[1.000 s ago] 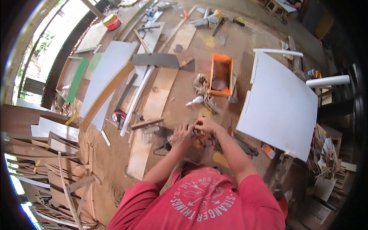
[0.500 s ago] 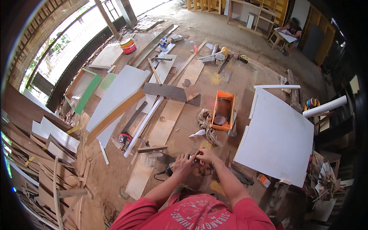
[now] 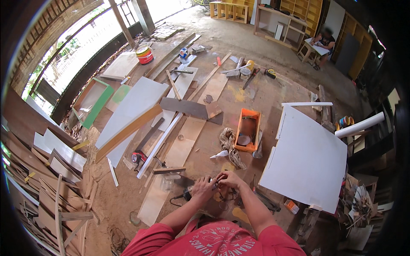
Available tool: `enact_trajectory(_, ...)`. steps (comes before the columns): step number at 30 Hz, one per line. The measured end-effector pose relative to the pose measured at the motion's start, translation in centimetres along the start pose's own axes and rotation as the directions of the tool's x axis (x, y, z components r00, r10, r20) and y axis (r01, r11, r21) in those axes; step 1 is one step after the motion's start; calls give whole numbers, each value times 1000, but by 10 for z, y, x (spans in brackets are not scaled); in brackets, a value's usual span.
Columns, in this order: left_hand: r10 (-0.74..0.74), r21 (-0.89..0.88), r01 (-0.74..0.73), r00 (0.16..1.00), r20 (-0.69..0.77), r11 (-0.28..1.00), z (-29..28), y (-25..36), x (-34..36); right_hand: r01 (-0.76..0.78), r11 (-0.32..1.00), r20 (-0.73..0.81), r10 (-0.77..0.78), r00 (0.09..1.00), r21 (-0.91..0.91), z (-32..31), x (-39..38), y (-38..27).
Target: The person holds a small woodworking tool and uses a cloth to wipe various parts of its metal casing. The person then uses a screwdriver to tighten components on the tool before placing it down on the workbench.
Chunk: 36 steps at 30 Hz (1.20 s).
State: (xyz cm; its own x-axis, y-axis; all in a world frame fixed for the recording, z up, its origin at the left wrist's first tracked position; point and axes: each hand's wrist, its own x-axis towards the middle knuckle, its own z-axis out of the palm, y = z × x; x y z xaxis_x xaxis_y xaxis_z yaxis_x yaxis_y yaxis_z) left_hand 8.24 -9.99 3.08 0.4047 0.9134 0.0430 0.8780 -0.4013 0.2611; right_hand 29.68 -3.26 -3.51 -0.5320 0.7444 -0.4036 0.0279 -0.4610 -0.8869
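While I watch the head view, my left hand (image 3: 202, 188) grips a small dark power tool (image 3: 191, 194) at 6 o'clock; right hand (image 3: 229, 179) pinches its front end. Risk: cord (image 3: 176, 199) snagging, or fingertips slipping off the tip.

Small tool (image 3: 188, 194) half-hidden under hands

Setting: a woodworking shop, as I read it from the head camera. Dusty floor (image 3: 239, 30) strewn with plywood offcuts (image 3: 181, 147) and white boards (image 3: 305, 160); stacked wood scraps (image 3: 47, 183) at left; orange tray (image 3: 247, 130) of small parts; paint can (image 3: 144, 54); unfinished wooden shelving (image 3: 299, 10) along the far wall.
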Motion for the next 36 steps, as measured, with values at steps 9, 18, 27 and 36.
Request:
enact_trajectory(9,-17,-1,17,999,52,1000,-1,0,-2,-216,966,-45,212,976,-139,3,4,-6)
enact_trajectory(18,-57,-43,58,998,14,997,-4,6,3,-10,978,-148,-21,989,-208,-16,7,-3)
enact_trajectory(27,-90,-98,93,995,29,991,-6,3,3,118,678,-237,-408,882,-726,8,-27,-49)
enact_trajectory(36,-78,-41,80,997,28,996,1,2,5,-168,889,-458,-51,887,-425,14,-38,-28)
